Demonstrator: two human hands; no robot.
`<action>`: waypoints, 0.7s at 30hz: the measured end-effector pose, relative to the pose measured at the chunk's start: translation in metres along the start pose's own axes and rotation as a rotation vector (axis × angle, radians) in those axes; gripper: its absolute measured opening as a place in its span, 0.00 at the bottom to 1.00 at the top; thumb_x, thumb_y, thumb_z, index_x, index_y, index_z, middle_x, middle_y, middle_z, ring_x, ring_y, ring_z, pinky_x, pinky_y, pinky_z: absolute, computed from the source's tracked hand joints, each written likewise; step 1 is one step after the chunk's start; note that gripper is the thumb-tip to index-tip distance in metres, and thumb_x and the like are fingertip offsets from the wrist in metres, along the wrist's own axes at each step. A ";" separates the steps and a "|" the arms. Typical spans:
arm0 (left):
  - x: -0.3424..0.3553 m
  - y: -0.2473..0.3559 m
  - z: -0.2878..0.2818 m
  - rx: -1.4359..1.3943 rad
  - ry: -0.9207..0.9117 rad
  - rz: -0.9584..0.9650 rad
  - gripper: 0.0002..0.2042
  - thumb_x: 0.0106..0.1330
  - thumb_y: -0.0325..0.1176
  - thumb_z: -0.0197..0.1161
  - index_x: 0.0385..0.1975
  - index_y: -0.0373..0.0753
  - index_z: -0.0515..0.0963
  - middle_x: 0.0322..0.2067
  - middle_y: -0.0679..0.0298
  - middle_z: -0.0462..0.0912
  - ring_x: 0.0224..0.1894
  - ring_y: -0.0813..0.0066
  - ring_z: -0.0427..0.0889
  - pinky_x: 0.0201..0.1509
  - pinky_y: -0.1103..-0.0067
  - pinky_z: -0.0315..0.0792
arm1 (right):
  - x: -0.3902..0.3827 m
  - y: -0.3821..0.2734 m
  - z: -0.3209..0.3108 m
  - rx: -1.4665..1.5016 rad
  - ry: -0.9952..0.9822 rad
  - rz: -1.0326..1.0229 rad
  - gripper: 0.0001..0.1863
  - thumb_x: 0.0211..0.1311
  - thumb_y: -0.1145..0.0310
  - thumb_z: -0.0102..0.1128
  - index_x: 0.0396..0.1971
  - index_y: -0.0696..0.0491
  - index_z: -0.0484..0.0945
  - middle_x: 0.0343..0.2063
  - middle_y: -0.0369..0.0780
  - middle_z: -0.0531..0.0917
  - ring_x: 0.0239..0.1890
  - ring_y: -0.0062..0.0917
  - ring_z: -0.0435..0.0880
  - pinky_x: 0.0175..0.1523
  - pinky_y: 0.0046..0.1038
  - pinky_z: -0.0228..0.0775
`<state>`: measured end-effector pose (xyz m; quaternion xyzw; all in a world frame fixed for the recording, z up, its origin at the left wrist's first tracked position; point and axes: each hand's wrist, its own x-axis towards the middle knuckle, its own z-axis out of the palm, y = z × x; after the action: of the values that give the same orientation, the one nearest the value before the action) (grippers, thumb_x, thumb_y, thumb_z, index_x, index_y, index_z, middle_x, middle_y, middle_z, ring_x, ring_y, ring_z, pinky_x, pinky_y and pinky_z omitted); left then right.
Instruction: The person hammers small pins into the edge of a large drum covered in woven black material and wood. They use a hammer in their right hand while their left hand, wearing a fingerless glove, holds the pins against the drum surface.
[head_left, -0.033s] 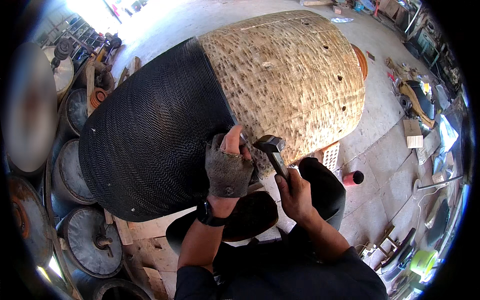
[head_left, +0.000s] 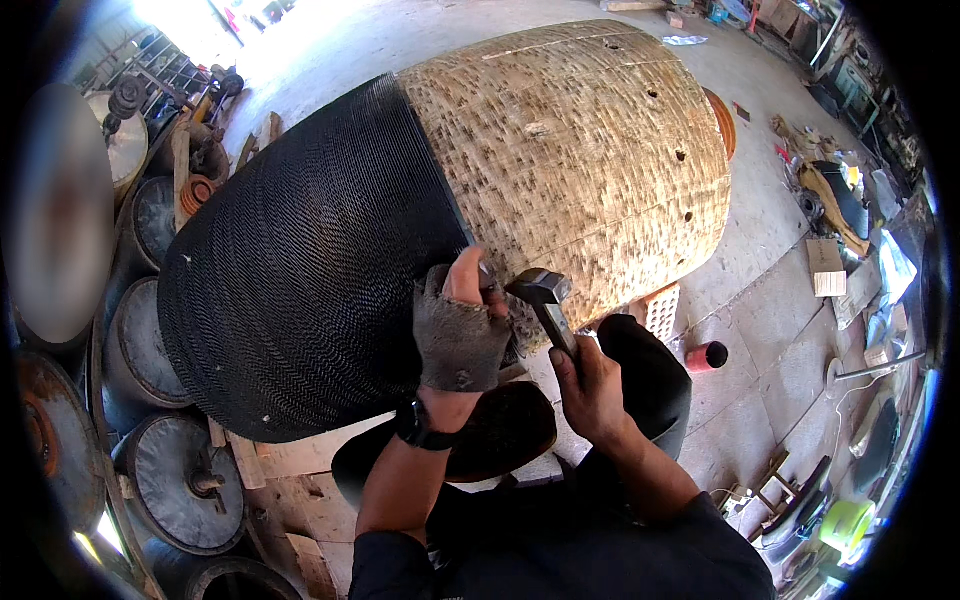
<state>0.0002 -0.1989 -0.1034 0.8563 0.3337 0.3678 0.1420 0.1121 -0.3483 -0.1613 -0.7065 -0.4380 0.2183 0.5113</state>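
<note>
A large drum lies in front of me, its right part covered in pitted tan material (head_left: 570, 150) and its left part wrapped in black ribbed rubber sheet (head_left: 310, 240). At the sheet's edge, near the drum's close side, my left hand (head_left: 460, 330) is closed in a worn grey fingerless glove. Something small and metallic shows by its fingers, too hidden to name. My right hand (head_left: 595, 395) grips the handle of a hammer (head_left: 543, 292). The hammer's head hangs just right of my left fingers, apart from them and over the tan surface.
Several drums with round end plates (head_left: 190, 485) stand along the left. A red can (head_left: 706, 356) with a dark top is on the floor to the right, near a perforated block (head_left: 661, 312). Cardboard boxes (head_left: 827, 268) and clutter line the right side.
My left hand has shifted very slightly to the right and up at the sheet's edge. The hammer and my right hand stay where they were.
</note>
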 end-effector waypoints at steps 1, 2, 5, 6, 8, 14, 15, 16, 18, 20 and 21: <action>0.001 0.003 0.003 0.009 0.009 -0.037 0.29 0.51 0.20 0.67 0.57 0.38 0.71 0.35 0.58 0.80 0.38 0.59 0.80 0.43 0.65 0.74 | 0.001 -0.003 0.000 0.018 0.005 -0.020 0.11 0.72 0.66 0.56 0.36 0.60 0.71 0.17 0.44 0.72 0.18 0.29 0.70 0.26 0.32 0.63; 0.002 0.004 0.007 0.049 0.028 -0.021 0.30 0.51 0.21 0.67 0.58 0.37 0.70 0.35 0.58 0.80 0.38 0.59 0.80 0.43 0.65 0.74 | 0.001 -0.007 -0.001 -0.005 0.015 -0.036 0.11 0.71 0.66 0.56 0.37 0.60 0.71 0.19 0.47 0.74 0.21 0.37 0.74 0.27 0.36 0.66; 0.003 0.004 0.013 0.134 0.049 -0.002 0.33 0.50 0.21 0.68 0.60 0.35 0.67 0.36 0.57 0.79 0.39 0.59 0.80 0.44 0.65 0.73 | 0.004 -0.012 -0.002 -0.101 0.019 -0.071 0.11 0.69 0.67 0.58 0.39 0.59 0.70 0.23 0.54 0.80 0.27 0.54 0.81 0.30 0.44 0.71; 0.002 0.006 0.012 0.138 0.032 -0.014 0.33 0.50 0.21 0.68 0.60 0.35 0.66 0.36 0.57 0.79 0.39 0.59 0.79 0.45 0.65 0.72 | 0.006 -0.012 -0.001 -0.152 0.004 -0.075 0.11 0.69 0.68 0.58 0.40 0.59 0.70 0.23 0.54 0.80 0.27 0.54 0.81 0.30 0.44 0.71; 0.004 0.009 0.009 0.154 -0.009 -0.046 0.34 0.51 0.22 0.69 0.61 0.35 0.65 0.37 0.57 0.78 0.40 0.59 0.79 0.47 0.64 0.72 | 0.008 -0.009 0.000 -0.189 -0.009 -0.077 0.11 0.68 0.69 0.59 0.40 0.59 0.70 0.24 0.55 0.80 0.27 0.54 0.82 0.30 0.45 0.72; -0.002 0.005 0.018 0.120 -0.007 -0.069 0.35 0.53 0.24 0.68 0.64 0.33 0.63 0.43 0.52 0.77 0.46 0.57 0.78 0.54 0.63 0.69 | 0.005 -0.015 0.000 -0.145 0.077 -0.137 0.07 0.67 0.73 0.57 0.38 0.60 0.70 0.22 0.53 0.78 0.25 0.54 0.78 0.29 0.43 0.70; -0.001 0.007 0.018 0.135 0.005 -0.062 0.35 0.53 0.24 0.68 0.64 0.33 0.63 0.44 0.51 0.77 0.46 0.56 0.77 0.54 0.62 0.69 | 0.009 -0.008 0.003 -0.267 0.017 -0.092 0.07 0.68 0.73 0.56 0.39 0.60 0.70 0.23 0.53 0.78 0.25 0.54 0.78 0.29 0.42 0.70; 0.000 0.008 0.017 0.150 0.017 -0.055 0.35 0.54 0.24 0.67 0.64 0.32 0.62 0.45 0.50 0.77 0.46 0.55 0.77 0.55 0.61 0.69 | 0.006 -0.007 0.001 -0.256 0.009 -0.072 0.07 0.68 0.73 0.56 0.39 0.60 0.70 0.23 0.53 0.78 0.25 0.54 0.79 0.29 0.41 0.70; -0.006 0.013 0.013 0.166 0.068 -0.026 0.35 0.54 0.23 0.67 0.65 0.33 0.62 0.46 0.50 0.77 0.46 0.53 0.77 0.55 0.60 0.69 | 0.006 -0.008 -0.003 -0.227 0.011 -0.066 0.06 0.68 0.73 0.55 0.38 0.60 0.70 0.22 0.53 0.78 0.25 0.53 0.79 0.29 0.41 0.71; -0.026 0.015 0.010 0.151 0.149 0.049 0.33 0.54 0.23 0.66 0.63 0.31 0.65 0.44 0.51 0.77 0.46 0.53 0.77 0.52 0.60 0.70 | -0.001 -0.009 -0.004 -0.113 0.163 -0.229 0.06 0.68 0.73 0.53 0.39 0.60 0.72 0.20 0.49 0.77 0.21 0.42 0.80 0.29 0.36 0.70; -0.041 0.012 0.014 0.122 0.195 0.113 0.31 0.54 0.23 0.65 0.61 0.29 0.67 0.42 0.52 0.78 0.45 0.53 0.77 0.50 0.62 0.70 | -0.004 -0.008 -0.006 -0.065 0.183 -0.281 0.06 0.68 0.73 0.52 0.39 0.60 0.72 0.20 0.48 0.77 0.21 0.41 0.80 0.29 0.36 0.70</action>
<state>-0.0049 -0.2356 -0.1285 0.8408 0.3190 0.4359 0.0356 0.1117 -0.3541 -0.1526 -0.6712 -0.4909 0.0650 0.5516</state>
